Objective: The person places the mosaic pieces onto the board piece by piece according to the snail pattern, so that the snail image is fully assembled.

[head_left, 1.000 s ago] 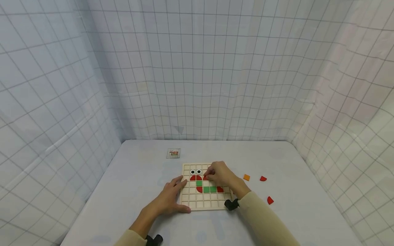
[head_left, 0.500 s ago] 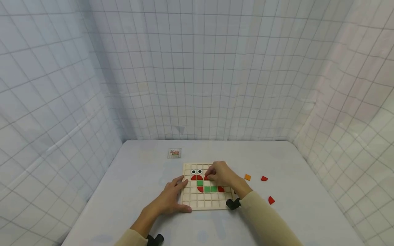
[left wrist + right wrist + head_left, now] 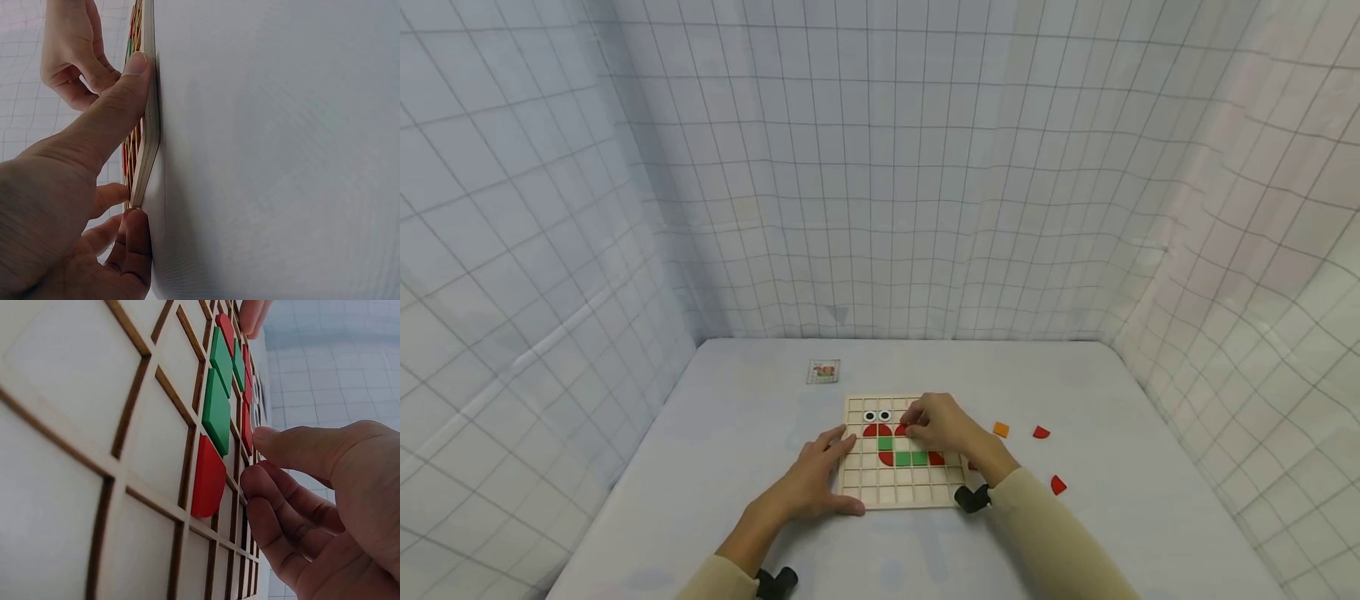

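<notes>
A wooden grid board (image 3: 902,498) lies on the table with red quarter-circle tiles, green square tiles (image 3: 903,458) and two eye tiles (image 3: 885,416) in its cells. My left hand (image 3: 811,477) rests at the board's near left corner, fingers spread along the left side and thumb along the front edge. Over the upper part of the board, my right hand (image 3: 942,422) pinches a red quarter-circle tile (image 3: 901,431) between thumb and fingertips, at a cell right of the eyes. In the right wrist view, the thumb tip meets that red tile (image 3: 246,428); the other fingers are bent beside it.
Right of the board lie an orange square tile (image 3: 1001,429) and two loose red quarter-circle tiles, one farther back (image 3: 1041,432) and one nearer (image 3: 1058,485). A small picture card (image 3: 823,372) sits behind the board, to the left. Gridded white curtains (image 3: 865,208) surround the table.
My right wrist has swung slightly to the right, and more of the red tile at its fingertips shows. The left hand stays at the board's corner.
</notes>
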Motion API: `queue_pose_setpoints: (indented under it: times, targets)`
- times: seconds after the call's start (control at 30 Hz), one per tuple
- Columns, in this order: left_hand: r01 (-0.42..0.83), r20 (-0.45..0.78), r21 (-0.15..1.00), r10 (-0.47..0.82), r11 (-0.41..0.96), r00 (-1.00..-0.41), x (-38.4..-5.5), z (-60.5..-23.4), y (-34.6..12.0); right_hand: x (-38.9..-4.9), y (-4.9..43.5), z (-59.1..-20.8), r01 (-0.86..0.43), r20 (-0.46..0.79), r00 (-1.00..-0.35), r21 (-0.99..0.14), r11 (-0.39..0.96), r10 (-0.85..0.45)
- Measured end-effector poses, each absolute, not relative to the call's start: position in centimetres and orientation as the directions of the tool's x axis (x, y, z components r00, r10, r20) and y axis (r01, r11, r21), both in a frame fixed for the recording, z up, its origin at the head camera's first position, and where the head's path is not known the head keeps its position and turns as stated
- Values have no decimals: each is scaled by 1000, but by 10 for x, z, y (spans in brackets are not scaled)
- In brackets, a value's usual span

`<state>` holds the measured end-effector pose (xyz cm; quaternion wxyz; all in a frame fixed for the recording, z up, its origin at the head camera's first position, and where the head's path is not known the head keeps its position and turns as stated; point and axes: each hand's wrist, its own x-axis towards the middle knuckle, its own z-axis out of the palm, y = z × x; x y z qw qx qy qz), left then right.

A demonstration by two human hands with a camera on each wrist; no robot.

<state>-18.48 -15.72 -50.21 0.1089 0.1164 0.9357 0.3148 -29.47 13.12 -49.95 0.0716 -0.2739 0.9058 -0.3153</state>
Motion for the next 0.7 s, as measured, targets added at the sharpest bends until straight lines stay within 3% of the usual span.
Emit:
queue_pose_setpoints:
  times: [0.57, 0.7]
  targets:
    - [158, -121, 612, 290, 775, -949, -184, -502, -159, -288, 162, -501, -490, 109, -845, -548, 678, -523]
    - [153, -123, 623, 290, 767, -949, -184, -502, -160, -284, 170, -498, -437, 74, -872, -564, 701, -483]
